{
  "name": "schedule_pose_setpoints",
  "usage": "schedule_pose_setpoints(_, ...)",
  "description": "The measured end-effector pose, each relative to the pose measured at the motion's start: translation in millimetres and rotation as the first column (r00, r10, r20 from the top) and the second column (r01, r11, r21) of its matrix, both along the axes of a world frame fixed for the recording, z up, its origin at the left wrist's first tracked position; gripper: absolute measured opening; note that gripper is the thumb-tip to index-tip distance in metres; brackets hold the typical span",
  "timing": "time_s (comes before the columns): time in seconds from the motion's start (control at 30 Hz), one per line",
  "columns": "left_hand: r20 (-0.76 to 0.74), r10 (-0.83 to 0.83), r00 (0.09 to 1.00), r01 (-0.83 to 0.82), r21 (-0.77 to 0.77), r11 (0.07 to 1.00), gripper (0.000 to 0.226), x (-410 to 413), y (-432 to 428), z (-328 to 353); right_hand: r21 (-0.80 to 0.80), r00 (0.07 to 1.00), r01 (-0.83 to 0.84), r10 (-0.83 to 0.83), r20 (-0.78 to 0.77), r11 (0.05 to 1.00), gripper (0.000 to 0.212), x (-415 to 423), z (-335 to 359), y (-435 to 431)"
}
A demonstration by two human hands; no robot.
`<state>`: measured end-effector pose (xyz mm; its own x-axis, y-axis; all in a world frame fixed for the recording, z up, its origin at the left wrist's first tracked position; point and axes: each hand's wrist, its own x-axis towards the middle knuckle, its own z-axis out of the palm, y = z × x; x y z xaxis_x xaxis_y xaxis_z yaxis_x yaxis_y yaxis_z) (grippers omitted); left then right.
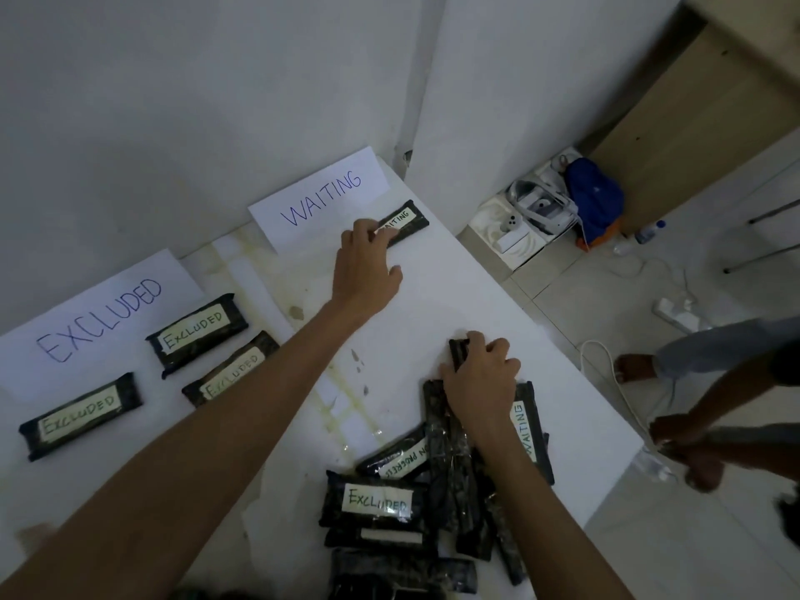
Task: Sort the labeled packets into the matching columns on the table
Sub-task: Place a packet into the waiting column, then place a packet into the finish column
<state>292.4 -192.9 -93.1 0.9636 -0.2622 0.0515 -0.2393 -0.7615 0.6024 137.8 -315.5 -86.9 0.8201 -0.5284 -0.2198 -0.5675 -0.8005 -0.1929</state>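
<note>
Below WAITING sign (320,197), left hand (368,264) curled over WAITING packet (409,216) end, right hand (480,383) gripping dark packet (458,350) on pile (376,508)

Two long bare forearms, slender wrists, left hand (366,270), right hand (480,383), bare fingers (498,346)
</note>
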Motion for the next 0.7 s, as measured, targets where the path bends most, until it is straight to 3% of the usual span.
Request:
schedule_pose_setpoints(0.13,-0.102,-0.084,0.991,0.065,-0.175,0.982,0.037,-59,16,10,0.086,1.0,-0.019,0.018,0.015,0.996,0.038,6,11,-5)
schedule_pose_setpoints(0.23,-0.188,-0.14,0.972,0.088,-0.261,0.961,0.032,-99,27,20,0.288,0.984,-0.001,-0.05,0.172,0.958,0.04,10,34,-13)
schedule_pose_setpoints(0.33,-0.23,-0.155,0.961,0.066,-0.355,0.933,0.033,-129,32,32,0.622,0.937,0.036,-0.242,0.251,0.783,0.032,10,58,-23)
schedule_pose_setpoints(0.4,-0.248,-0.157,0.956,0.05,-0.39,0.919,0.035,-144,34,39,0.824,0.917,0.045,-0.35,0.19,0.565,0.027,8,66,-24)
schedule_pose_setpoints(0.47,-0.25,-0.163,0.954,0.055,-0.389,0.92,0.036,-153,34,43,0.922,0.899,0.034,-0.415,0.141,0.385,0.024,3,70,-20)
schedule_pose_setpoints(0.6,-0.245,-0.166,0.955,0.072,-0.352,0.933,0.041,-161,34,48,0.966,0.869,0.026,-0.483,0.104,0.256,0.022,-3,74,-7)
schedule_pose_setpoints(0.7,-0.214,-0.143,0.966,0.07,-0.319,0.945,0.049,-165,36,48,0.976,0.861,0.047,-0.504,0.068,0.211,0.023,-6,74,4)
